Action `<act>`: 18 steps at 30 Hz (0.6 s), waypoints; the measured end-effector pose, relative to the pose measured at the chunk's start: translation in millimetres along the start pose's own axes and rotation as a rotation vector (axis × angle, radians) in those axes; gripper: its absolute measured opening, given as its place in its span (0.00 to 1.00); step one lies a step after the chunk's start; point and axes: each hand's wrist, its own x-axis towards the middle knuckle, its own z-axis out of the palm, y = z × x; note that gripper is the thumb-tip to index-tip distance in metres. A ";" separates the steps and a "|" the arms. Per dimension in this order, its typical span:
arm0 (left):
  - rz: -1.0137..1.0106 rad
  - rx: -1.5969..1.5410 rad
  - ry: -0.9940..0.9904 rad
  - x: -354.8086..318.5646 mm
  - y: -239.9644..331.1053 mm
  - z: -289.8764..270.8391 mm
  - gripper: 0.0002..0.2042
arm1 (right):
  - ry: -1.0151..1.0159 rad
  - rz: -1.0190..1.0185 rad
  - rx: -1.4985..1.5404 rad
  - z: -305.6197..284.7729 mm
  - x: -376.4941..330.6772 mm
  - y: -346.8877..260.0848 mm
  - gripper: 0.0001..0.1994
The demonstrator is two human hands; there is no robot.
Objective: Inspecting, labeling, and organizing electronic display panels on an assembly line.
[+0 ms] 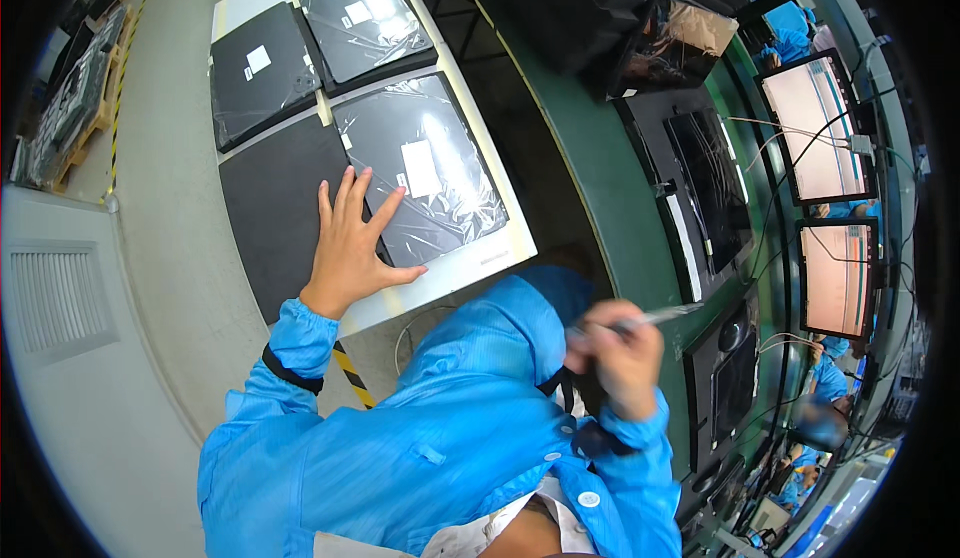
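1. White desk (472, 266), left: one matte black rectangular slab (275, 208).
2. Left hand (350, 233): fingers splayed wide, gripping nothing, over slab's right edge.
3. Three flat panels (455, 148), creased glossy film, same desk; nearest one's long axis runs away from person, leaning left.
4. Right hand (622, 353): closed round thin tool (660, 316), blurred, pointing right.
5. Beyond green desk (590, 148): two lit rectangular monitors (818, 128).

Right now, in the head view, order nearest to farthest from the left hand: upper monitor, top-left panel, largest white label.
1. Largest white label: ahead-right of left hand
2. Top-left panel: ahead-left
3. Upper monitor: far right
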 end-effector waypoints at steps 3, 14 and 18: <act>0.007 0.016 0.018 1.4 0.2 -2.2 0.48 | -0.208 -0.329 -0.518 75.4 94.8 40.1 0.10; 0.014 -0.075 0.043 2.7 -5.5 -5.1 0.42 | -0.125 -0.266 -0.382 153.3 187.6 100.7 0.07; 0.010 -0.056 0.038 2.0 -5.0 -4.7 0.44 | -0.137 -0.479 -0.544 150.3 189.7 101.4 0.07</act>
